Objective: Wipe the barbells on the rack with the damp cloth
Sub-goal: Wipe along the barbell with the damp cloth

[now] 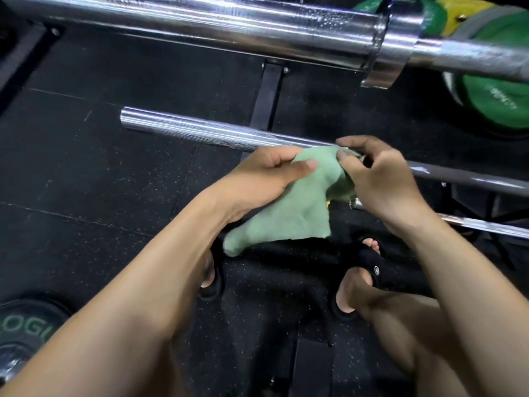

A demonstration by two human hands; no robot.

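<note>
A pale green cloth (292,207) hangs between both hands in the middle of the head view. My left hand (263,176) pinches its upper left part between thumb and fingers. My right hand (383,181) pinches its upper right corner, fingers curled. Just behind the hands lies a chrome barbell sleeve (200,130), its free end pointing left. A thicker chrome barbell (229,21) with a collar runs across the top, close to the camera. A third thin bar (483,226) shows at the right, below my right wrist.
Green bumper plates (498,104) stand at the upper right. A black plate with green lettering (25,328) lies at the lower left. A black rack upright (269,96) rises behind the middle bar. Black rubber flooring and my sandalled feet (363,270) are below.
</note>
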